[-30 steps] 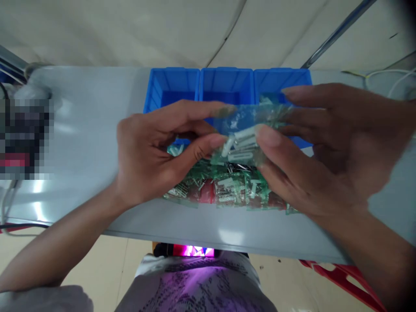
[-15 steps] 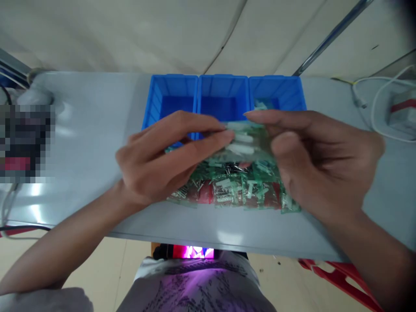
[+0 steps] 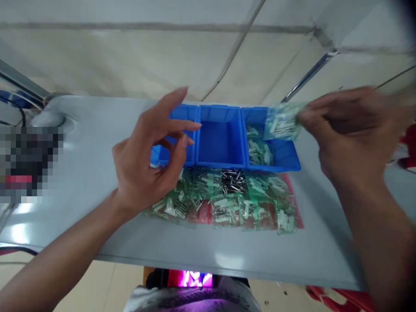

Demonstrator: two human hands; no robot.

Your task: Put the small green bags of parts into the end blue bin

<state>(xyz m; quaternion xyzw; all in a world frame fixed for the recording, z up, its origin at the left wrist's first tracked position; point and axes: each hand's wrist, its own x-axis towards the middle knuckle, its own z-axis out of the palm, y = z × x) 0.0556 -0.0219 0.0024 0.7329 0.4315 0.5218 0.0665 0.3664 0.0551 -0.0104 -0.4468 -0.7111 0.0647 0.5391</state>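
Note:
My right hand (image 3: 351, 125) pinches the edge of a clear green-tinted bag (image 3: 283, 121) with white pieces inside, held above the right blue bin (image 3: 290, 158). More such bags (image 3: 256, 149) lie in that bin. My left hand (image 3: 152, 151) hangs in front of the left blue bin (image 3: 183, 112), fingers apart and holding nothing. Several green bags of white plugs and screws (image 3: 224, 210) lie in rows on a red sheet (image 3: 300, 219) before the bins. A pile of dark screws (image 3: 233, 181) sits among them.
The middle blue bin (image 3: 219, 141) stands between the other two on the grey table (image 3: 97, 125). A pixelated dark object (image 3: 35, 151) is at the far left. A metal pole (image 3: 308, 78) rises behind the right bin. Red stool parts (image 3: 344, 299) show below the table.
The bag has left my left hand and moved right, over the right bin, in my right hand. My left hand has drawn back and spread its fingers. The view has tilted up.

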